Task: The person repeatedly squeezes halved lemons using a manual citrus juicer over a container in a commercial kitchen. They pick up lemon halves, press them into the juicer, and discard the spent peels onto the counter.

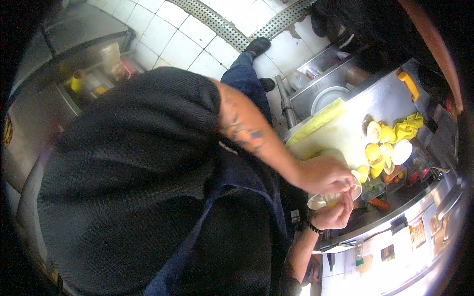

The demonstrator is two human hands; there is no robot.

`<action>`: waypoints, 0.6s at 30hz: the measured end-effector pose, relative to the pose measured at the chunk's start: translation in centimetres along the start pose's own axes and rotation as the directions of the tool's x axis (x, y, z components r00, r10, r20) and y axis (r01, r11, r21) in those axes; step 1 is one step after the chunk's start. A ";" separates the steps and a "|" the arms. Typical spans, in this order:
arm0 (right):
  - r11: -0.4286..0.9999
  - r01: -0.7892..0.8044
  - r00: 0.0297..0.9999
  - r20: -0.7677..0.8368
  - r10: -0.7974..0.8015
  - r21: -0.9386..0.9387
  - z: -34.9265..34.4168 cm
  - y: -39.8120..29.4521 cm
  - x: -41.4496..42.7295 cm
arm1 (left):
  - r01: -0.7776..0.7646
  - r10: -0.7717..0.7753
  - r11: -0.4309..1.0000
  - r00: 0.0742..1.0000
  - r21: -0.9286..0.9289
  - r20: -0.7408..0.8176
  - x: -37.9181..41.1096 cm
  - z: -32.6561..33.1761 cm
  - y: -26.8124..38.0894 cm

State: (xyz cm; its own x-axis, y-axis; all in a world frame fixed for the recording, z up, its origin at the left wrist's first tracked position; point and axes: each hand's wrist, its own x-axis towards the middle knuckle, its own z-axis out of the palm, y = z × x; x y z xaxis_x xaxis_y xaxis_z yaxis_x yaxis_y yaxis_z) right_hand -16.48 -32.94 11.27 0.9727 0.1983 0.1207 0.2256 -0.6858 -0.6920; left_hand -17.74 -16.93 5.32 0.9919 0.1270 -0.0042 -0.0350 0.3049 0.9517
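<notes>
My left hand [327, 175], on the tattooed arm, is above a pale round container [315, 202]. My right hand [335, 214], with a dark bead bracelet at its wrist, is at the container's near side. The fingers of both hands are bent and meet over it; whether anything is between them cannot be told. Something yellow shows inside, partly hidden by the hands. Beyond them, several yellow citrus halves [373, 151] lie in a pile on the pale work surface [335, 138]. A white rounded object [401, 152] is beside the pile.
A yellow cloth [409, 125] is crumpled behind the citrus; a yellow towel [314, 122] lines the counter edge. A yellow-handled tool [409, 86] lies farther off. Clear containers [373, 188] and an orange carrot-like item [379, 204] are nearby. Another person's arm [437, 48] is at upper right.
</notes>
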 end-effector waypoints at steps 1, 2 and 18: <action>0.996 -0.069 0.993 -0.089 0.074 0.057 0.9 -0.8 -0.2 | -0.063 0.061 0.998 0.996 -0.027 -0.057 -1.7 -0.5 0.3; 0.976 -0.191 0.970 -0.132 0.203 0.104 1.4 -1.7 -0.2 | -0.125 0.119 0.991 0.986 -0.050 -0.114 -2.5 -0.7 0.4; 0.766 0.617 0.428 0.740 -0.519 0.180 0.0 -3.3 5.5 | -0.198 -0.227 0.947 0.149 0.254 0.962 16.4 10.6 -3.1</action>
State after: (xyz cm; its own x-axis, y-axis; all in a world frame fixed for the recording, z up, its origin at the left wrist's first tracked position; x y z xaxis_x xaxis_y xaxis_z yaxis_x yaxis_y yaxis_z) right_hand -11.86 -29.59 14.21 0.2587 0.9590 -0.1159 0.7633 -0.2765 -0.5839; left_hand -0.05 -25.82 5.53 0.2735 -0.9586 0.0787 -0.1983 0.0239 0.9798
